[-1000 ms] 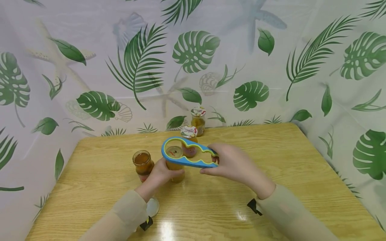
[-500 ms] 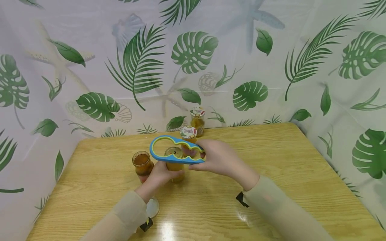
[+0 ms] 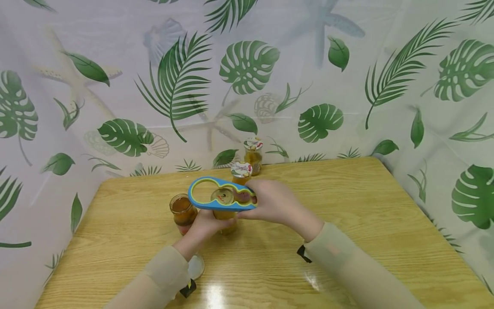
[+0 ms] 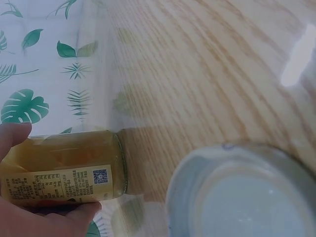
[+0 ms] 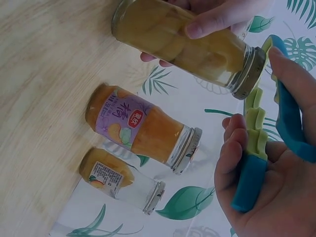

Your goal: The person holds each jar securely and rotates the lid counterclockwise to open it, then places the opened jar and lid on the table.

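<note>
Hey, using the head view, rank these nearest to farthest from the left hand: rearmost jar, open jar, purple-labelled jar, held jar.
From the left hand:
1. Held jar: in its grip.
2. Open jar: just left.
3. Purple-labelled jar: farther back, right.
4. Rearmost jar: farthest back, right.

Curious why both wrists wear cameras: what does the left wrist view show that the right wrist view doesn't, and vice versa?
Only the left wrist view: a loose pale lid on the table, and the label with a square code on the held jar.

Only the right wrist view: the right hand gripping a blue opener, a purple-labelled jar, a white-labelled jar, and the held jar's lid.

Both: the left hand, held jar, table and leafy backdrop.
</note>
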`<state>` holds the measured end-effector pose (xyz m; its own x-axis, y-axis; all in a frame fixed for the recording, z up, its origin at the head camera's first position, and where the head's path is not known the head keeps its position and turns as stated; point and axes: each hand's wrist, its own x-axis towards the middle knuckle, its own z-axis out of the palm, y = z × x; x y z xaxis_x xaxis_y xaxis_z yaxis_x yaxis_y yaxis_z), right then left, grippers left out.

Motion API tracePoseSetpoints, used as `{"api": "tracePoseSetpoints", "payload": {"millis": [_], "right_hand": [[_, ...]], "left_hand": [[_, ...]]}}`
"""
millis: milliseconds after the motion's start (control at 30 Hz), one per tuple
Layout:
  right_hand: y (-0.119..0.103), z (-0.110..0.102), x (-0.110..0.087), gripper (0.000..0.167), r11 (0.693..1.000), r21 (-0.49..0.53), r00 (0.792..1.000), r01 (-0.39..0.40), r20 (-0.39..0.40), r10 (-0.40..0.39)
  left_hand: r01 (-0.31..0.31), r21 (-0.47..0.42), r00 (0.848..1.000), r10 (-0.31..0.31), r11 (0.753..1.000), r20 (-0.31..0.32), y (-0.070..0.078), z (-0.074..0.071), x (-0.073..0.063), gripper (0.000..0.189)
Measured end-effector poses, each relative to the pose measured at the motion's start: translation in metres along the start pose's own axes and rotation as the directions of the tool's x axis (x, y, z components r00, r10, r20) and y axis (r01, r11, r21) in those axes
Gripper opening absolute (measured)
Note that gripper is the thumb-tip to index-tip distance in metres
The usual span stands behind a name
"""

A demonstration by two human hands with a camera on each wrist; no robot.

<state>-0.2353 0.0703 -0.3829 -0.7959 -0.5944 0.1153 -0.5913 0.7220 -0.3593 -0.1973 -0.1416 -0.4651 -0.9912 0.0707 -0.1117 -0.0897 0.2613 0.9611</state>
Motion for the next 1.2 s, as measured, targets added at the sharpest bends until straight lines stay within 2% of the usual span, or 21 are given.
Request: {"api": "tracePoseSetpoints", "payload": {"millis": [233, 367, 867, 1200], "right_hand": [[-0.002, 0.003, 0.002, 0.051, 1.0, -0.026, 1.0, 0.011, 0.003, -0.011], [-0.003, 0.004, 0.004, 0.052, 1.0, -0.028, 1.0, 0.001, 0.012, -0.001], [-0.004, 0.008, 0.01, 0.053, 0.999, -0.026, 0.999, -0.026, 0.036, 0.027], [-0.006, 0.008, 0.011, 0.055, 0.996, -0.093, 0.999, 0.003, 0.034, 0.0]], "left_hand": [[0.01, 0.01, 1.0, -0.01, 1.0, 0.001, -0.001, 0.0, 0.001, 0.078], [0.006, -0.002, 1.0, -0.006, 1.0, 0.0, -0.002, 0.0, 0.002, 0.079], [0.02, 0.043, 1.0, -0.02, 0.999, -0.011, -0.002, 0.002, 0.003, 0.076], [0.026, 0.047, 1.0, -0.026, 0.999, -0.008, -0.002, 0.001, 0.003, 0.078]]}}
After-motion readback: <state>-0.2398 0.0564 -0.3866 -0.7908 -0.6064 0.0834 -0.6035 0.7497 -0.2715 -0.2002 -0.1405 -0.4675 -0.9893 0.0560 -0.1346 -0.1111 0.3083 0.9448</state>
